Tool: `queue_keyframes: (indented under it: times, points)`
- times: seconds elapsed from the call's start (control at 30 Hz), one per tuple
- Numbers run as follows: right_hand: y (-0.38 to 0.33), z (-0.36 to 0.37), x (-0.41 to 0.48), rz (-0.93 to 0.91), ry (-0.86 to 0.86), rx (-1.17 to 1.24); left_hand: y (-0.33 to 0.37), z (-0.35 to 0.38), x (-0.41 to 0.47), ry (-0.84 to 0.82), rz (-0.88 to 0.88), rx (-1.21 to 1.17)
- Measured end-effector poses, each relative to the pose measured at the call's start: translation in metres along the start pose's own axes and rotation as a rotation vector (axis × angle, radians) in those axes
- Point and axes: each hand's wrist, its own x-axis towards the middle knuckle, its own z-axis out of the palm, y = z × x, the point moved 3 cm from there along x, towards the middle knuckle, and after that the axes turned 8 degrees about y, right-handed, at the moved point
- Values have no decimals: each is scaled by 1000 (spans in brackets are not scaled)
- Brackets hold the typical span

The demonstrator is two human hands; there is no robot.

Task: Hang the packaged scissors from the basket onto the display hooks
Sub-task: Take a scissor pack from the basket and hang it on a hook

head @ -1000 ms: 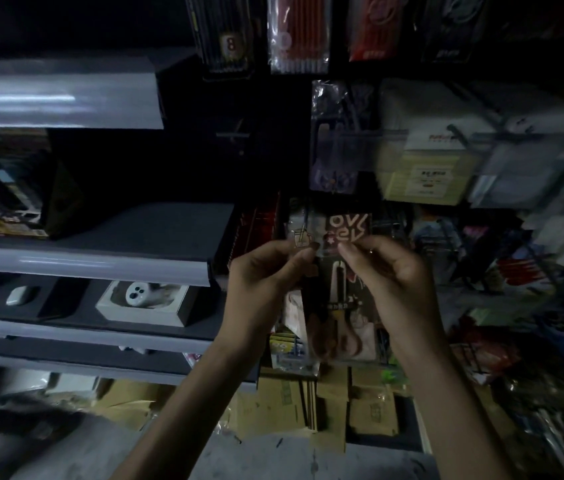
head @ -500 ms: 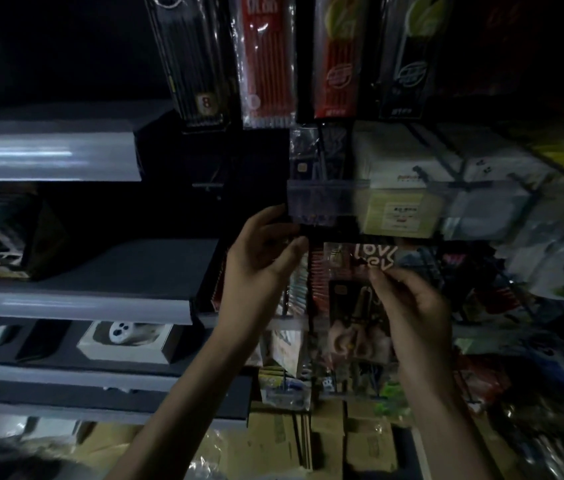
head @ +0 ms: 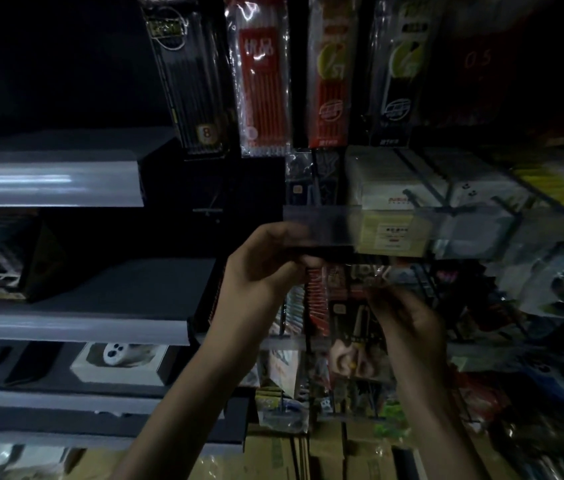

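Hanging this pack well likely means lifting the clear label strip [head: 336, 225] aside and lining the header hole up squarely with the hook, which cannot be made out in the gloom. At centre frame the right hand [head: 408, 320] pinches the packaged scissors [head: 353, 327] near the top edge. The pack sits just below the left hand [head: 263, 271], which pinches the strip's end.

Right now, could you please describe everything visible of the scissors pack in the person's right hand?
The scissors pack is a glossy clear-plastic blister on a dark printed card, held upright, with pale pink handles at the bottom and blades pointing up. The right hand pinches its upper right edge; whether it is on a hook is unclear.
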Motion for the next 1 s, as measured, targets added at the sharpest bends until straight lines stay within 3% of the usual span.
queue_keyframes:
  times: [0.13, 0.23, 0.4, 0.53, 0.63, 1.0]
  points:
    - [0, 7, -3, -9, -14, 50, 17, -2, -10, -65, 121, -17]
    - [-1, 13, -5, -35, -19, 34, 35, 3, -13, -74, 316, 127]
    - [-14, 16, -15, -76, -32, 60, 36, 5, -13, 44, 678, 620]
    - [-26, 17, -26, -90, -38, 68, 17, 3, -17, 177, 923, 1161]
    - [-35, 21, -32, -118, -55, 83, 3, 0, -19, 244, 958, 1360]
    - [-45, 34, -26, -159, -28, 130, -7, -3, -11, 305, 945, 1379]
